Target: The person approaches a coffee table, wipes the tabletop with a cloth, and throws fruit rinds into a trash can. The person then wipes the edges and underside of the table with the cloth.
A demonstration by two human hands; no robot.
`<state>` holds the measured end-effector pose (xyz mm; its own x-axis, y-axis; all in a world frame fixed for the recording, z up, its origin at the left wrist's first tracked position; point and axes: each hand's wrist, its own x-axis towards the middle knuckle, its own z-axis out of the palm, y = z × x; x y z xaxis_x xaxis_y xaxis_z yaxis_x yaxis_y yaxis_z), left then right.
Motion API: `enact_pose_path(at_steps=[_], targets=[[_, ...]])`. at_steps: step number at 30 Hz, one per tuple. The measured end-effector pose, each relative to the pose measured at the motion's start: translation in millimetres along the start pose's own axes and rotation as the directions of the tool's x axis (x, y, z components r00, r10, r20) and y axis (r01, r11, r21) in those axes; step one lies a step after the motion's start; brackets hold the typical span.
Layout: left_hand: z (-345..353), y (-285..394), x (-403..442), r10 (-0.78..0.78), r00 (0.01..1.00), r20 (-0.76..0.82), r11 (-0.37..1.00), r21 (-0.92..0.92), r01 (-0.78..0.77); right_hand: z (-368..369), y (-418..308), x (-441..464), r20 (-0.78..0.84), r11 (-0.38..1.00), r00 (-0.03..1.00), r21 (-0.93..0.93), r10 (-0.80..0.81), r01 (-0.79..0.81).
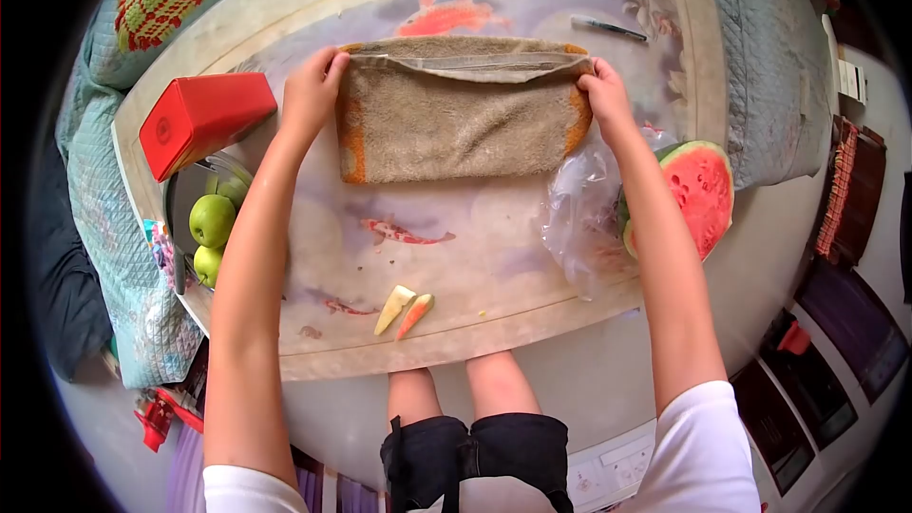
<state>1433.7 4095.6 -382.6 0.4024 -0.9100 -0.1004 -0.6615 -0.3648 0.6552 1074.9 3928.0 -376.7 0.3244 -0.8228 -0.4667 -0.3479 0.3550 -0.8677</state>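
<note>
Fish-printed tabletop [494, 271] beneath one brown cloth [456, 123].
Left hand [316, 87] and right hand [609, 95] pinch opposite ends of the cloth; two green apples [212, 221] lie outside the left, one cut watermelon [703, 195] outside the right.

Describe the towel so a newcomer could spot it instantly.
Find the fish-patterned table, then look between the left hand and right hand. The brown towel there has orange ends and a fuzzy surface, unlike the clear plastic bag nearby.
</note>
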Motion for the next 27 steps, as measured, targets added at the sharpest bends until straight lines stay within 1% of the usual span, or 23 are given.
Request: enact_pose_path(at_steps=[1, 2, 3, 4, 5, 7, 8, 9, 11, 12, 13, 15, 16, 17, 18, 19, 21, 22, 23, 24, 25, 26, 27], targets=[[1.3, 3.0, 1.0, -0.001, 1.000, 0.004, 1.000, 0.002, 0.001, 3.4, 1.1, 6.1, -0.066, 0.997, 0.995, -0.014, 0.079, -0.080], [3.7, 6.3, 2.2, -0.048, 0.997, -0.054, 0.999, -0.016, 0.047, 4.1, 2.7, 8.4, -0.066, 0.996, 0.994, -0.010, 0.085, -0.086], [6.0, 9.6, 3.7, -0.097, 0.989, -0.110, 0.995, -0.037, 0.093, 3.1, 2.9, 11.3, -0.104, 0.993, 0.993, 0.104, 0.062, -0.051], [3.4, 19.1, 2.2, -0.119, 0.981, -0.154, 0.990, -0.095, 0.106, 3.1, 0.2, 12.0, -0.145, 0.977, 0.988, 0.213, 0.043, -0.011], [3.0, 18.1, 2.2, -0.121, 0.981, -0.149, 0.990, -0.094, 0.108, 3.3, -2.0, 10.3, -0.147, 0.977, 0.988, 0.214, 0.049, -0.016], [1.5, 12.7, 4.5, -0.100, 0.975, -0.198, 0.978, -0.201, 0.060, 2.4, -4.1, 6.6, -0.167, 0.957, 0.984, 0.271, -0.058, 0.102], [-1.5, 9.0, 5.8, -0.068, 0.989, -0.133, 0.992, -0.113, 0.053, 0.7, 2.9, 8.4, -0.154, 0.977, 0.986, 0.189, -0.072, 0.101], [0.5, 3.0, 5.9, -0.066, 0.989, -0.131, 0.992, -0.114, 0.051, -0.6, 9.1, 10.0, -0.157, 0.977, 0.985, 0.189, -0.071, 0.100], [5.4, 2.7, 6.6, -0.064, 0.993, -0.098, 0.996, -0.067, 0.058, -0.6, 11.6, 12.7, -0.145, 0.997, 0.989, 0.055, -0.037, 0.046], [6.2, 1.6, 5.5, -0.101, 0.992, -0.076, 0.995, -0.031, 0.099, -1.9, 11.5, 15.0, -0.199, 0.997, 0.979, -0.064, -0.050, 0.038], [5.9, 4.2, 7.7, -0.102, 0.992, -0.079, 0.994, -0.032, 0.100, -1.2, 12.4, 18.5, -0.197, 0.997, 0.979, -0.066, -0.051, 0.039], [7.2, 7.8, 9.5, 0.013, 0.990, -0.138, 0.998, 0.062, -0.004, 0.2, 15.9, 24.0, -0.264, 0.946, 0.958, -0.324, -0.109, 0.019], [9.0, 3.2, 12.0, 0.011, 0.990, -0.137, 0.998, 0.060, -0.003, 3.4, 12.5, 21.6, -0.263, 0.945, 0.959, -0.326, -0.109, 0.018], [9.4, -1.6, 16.2, 0.111, 0.983, -0.147, 0.993, 0.054, -0.104, 7.0, 8.8, 19.5, -0.289, 0.865, 0.913, -0.487, -0.288, 0.118], [10.3, -6.3, 19.4, 0.209, 0.965, -0.157, 0.978, 0.050, -0.203, 10.3, 4.8, 17.5, -0.281, 0.746, 0.842, -0.637, -0.460, 0.195], [7.3, -5.3, 20.9, 0.207, 0.966, -0.157, 0.978, 0.052, -0.202, 9.9, 7.3, 19.3, -0.280, 0.747, 0.843, -0.636, -0.460, 0.196], [-3.9, -5.0, 26.0, 0.267, 0.964, 0.016, 0.950, 0.166, -0.265, 9.2, 11.7, 24.5, -0.223, 0.678, 0.793, -0.673, -0.567, 0.296], [-11.1, 0.2, 27.7, 0.124, 0.978, 0.170, 0.987, 0.078, -0.138, 9.4, 10.5, 22.1, -0.226, 0.684, 0.796, -0.669, -0.562, 0.293], [-17.1, 6.3, 28.2, 0.122, 0.977, 0.174, 0.987, 0.083, -0.138, 8.4, 7.7, 21.1, -0.202, 0.758, 0.864, -0.596, -0.461, 0.265], [-21.1, 13.9, 29.4, 0.086, 0.958, 0.274, 0.983, 0.131, -0.125, 6.2, 3.5, 20.7, -0.165, 0.822, 0.918, -0.522, -0.360, 0.228], [-22.9, 18.9, 29.4, 0.045, 0.928, 0.369, 0.977, 0.176, -0.117, 3.0, -0.4, 18.6, -0.166, 0.822, 0.918, -0.522, -0.361, 0.228], [-23.6, 17.9, 30.0, 0.175, 0.909, 0.379, 0.940, 0.211, -0.269, -1.7, -5.2, 16.3, -0.096, 0.795, 0.945, -0.571, -0.313, 0.205], [-26.3, 20.6, 29.0, 0.179, 0.909, 0.376, 0.940, 0.208, -0.271, -7.0, -10.9, 13.8, -0.030, 0.763, 0.965, -0.619, -0.259, 0.185]])
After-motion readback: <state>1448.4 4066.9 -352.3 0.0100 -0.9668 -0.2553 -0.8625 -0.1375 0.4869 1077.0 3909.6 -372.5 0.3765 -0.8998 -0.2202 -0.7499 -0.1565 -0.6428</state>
